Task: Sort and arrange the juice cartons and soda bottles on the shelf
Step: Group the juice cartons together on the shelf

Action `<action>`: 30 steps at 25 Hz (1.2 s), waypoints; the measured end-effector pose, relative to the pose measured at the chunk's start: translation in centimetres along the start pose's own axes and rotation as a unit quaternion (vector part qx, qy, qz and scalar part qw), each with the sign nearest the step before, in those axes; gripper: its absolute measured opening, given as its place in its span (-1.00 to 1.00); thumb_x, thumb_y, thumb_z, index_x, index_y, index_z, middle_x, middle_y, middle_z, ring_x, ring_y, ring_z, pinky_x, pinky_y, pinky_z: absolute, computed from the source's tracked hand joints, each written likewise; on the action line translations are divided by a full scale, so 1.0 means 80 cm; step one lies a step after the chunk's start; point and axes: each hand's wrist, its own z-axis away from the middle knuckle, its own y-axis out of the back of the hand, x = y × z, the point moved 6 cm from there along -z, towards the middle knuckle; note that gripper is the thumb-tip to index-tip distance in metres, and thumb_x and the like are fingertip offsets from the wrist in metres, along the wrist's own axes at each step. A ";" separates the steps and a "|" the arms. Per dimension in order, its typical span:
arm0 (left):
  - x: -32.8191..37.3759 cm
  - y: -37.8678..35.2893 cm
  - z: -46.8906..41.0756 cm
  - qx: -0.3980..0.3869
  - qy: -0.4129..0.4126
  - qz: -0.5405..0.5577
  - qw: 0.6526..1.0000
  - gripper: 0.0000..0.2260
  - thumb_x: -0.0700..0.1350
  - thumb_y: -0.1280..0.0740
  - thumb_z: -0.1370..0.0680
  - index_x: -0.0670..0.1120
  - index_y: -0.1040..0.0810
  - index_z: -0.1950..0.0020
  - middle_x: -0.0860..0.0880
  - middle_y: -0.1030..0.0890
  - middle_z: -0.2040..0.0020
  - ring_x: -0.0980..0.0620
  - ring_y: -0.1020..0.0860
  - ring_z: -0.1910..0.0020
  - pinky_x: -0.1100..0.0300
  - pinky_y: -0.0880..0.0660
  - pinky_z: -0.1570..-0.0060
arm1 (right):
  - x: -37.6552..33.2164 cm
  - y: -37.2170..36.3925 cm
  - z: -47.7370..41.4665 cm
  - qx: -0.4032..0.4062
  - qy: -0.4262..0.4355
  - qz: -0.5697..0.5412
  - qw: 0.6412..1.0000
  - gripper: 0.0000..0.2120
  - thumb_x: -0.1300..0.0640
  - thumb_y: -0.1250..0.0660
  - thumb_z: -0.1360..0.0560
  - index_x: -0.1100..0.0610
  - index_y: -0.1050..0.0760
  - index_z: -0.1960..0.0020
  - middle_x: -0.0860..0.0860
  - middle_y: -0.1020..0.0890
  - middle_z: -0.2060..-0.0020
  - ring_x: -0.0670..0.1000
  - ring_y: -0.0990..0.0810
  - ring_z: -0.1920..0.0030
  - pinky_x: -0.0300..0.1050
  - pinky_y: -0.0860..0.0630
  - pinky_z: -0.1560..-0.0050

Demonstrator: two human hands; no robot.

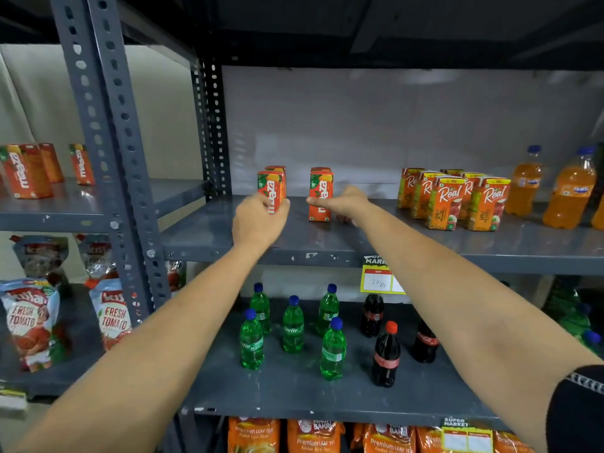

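Two pairs of red Maaza juice cartons stand on the grey upper shelf [392,246]. My left hand [258,223] is wrapped around the front left Maaza carton [270,188]. My right hand [343,204] grips the front right Maaza carton [321,199], thumb across its face. Behind each front carton stands a second one. To the right are several orange Real cartons [451,201] and orange Fanta bottles [570,191]. On the shelf below stand several green Sprite bottles [293,325] and three dark Coca-Cola bottles [386,354].
A slotted steel upright [111,152] divides this rack from the left one, which holds more Maaza cartons [26,171] and tomato ketchup pouches [29,322]. A yellow price tag [379,276] hangs off the upper shelf edge. Orange tea packets [313,436] fill the bottom shelf.
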 end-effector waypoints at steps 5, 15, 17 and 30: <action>-0.041 -0.021 -0.050 -0.128 0.093 -0.156 0.975 -0.30 0.34 -0.43 -0.24 -0.13 -0.47 -0.16 -0.12 -0.58 -0.07 -0.13 -0.56 -0.05 0.10 -0.46 0.12 | 0.006 -0.021 0.005 0.075 0.014 -0.007 0.997 -0.50 -0.04 -0.58 -0.29 0.12 -0.42 -0.04 0.10 -0.62 -0.09 0.05 -0.60 -0.05 -0.03 -0.55 -0.09; -0.029 -0.042 -0.059 -0.157 0.043 -0.218 0.962 -0.43 0.33 -0.45 -0.25 0.02 -0.52 -0.11 -0.05 -0.60 -0.04 -0.09 -0.56 -0.04 0.11 -0.37 0.22 | -0.002 -0.032 0.006 0.128 0.046 0.197 0.971 -0.39 -0.23 -0.48 -0.31 0.14 -0.46 -0.18 0.07 -0.63 -0.04 0.11 -0.63 -0.07 -0.04 -0.51 0.07; -0.026 -0.042 -0.059 -0.148 0.046 -0.224 0.962 -0.41 0.33 -0.47 -0.24 -0.01 -0.52 -0.11 -0.06 -0.60 -0.04 -0.10 -0.56 -0.03 0.11 -0.38 0.22 | -0.003 -0.031 0.005 0.132 0.042 0.195 0.971 -0.41 -0.21 -0.49 -0.32 0.13 -0.47 -0.18 0.07 -0.63 -0.04 0.10 -0.63 -0.06 -0.04 -0.52 0.09; -0.025 -0.043 -0.059 -0.145 0.054 -0.225 0.962 -0.40 0.34 -0.46 -0.24 -0.04 -0.53 -0.08 -0.08 -0.61 -0.02 -0.10 -0.57 0.00 0.12 -0.38 0.25 | -0.005 -0.035 0.006 0.132 0.054 0.216 0.966 -0.41 -0.22 -0.46 -0.35 0.14 -0.46 -0.19 0.08 -0.63 -0.05 0.11 -0.63 -0.07 -0.04 -0.52 0.08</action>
